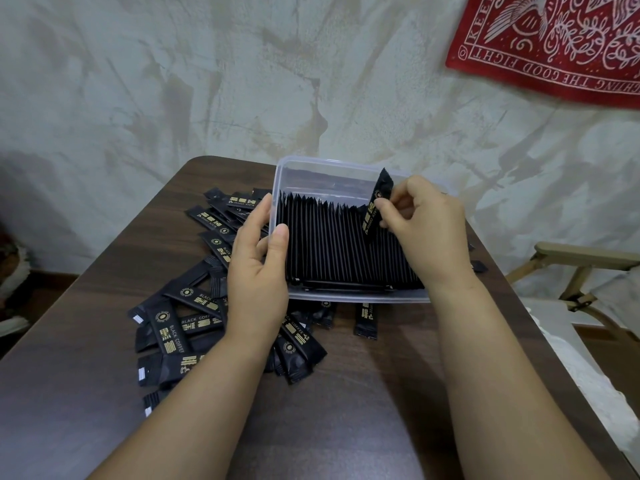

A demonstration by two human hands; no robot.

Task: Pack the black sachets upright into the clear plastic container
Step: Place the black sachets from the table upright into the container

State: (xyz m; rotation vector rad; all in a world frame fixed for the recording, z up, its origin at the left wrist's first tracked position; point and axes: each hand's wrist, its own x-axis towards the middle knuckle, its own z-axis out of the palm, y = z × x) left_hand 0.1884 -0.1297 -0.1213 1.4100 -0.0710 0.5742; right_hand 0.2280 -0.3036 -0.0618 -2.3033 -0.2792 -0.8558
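A clear plastic container [313,168] sits tilted on the dark wooden table, holding a tight row of several black sachets [332,244] standing on edge. My left hand [258,271] grips the container's left wall, thumb over the rim. My right hand [426,223] pinches one black sachet [377,206] with gold print and holds it upright over the right end of the row, its lower end among the packed ones. Several loose black sachets [180,327] lie scattered on the table to the left of and in front of the container.
The dark wooden table [346,393] has its far edge near a mottled grey wall. A red printed cloth [554,43] hangs at the upper right. A folding wooden chair frame [581,268] stands to the right of the table.
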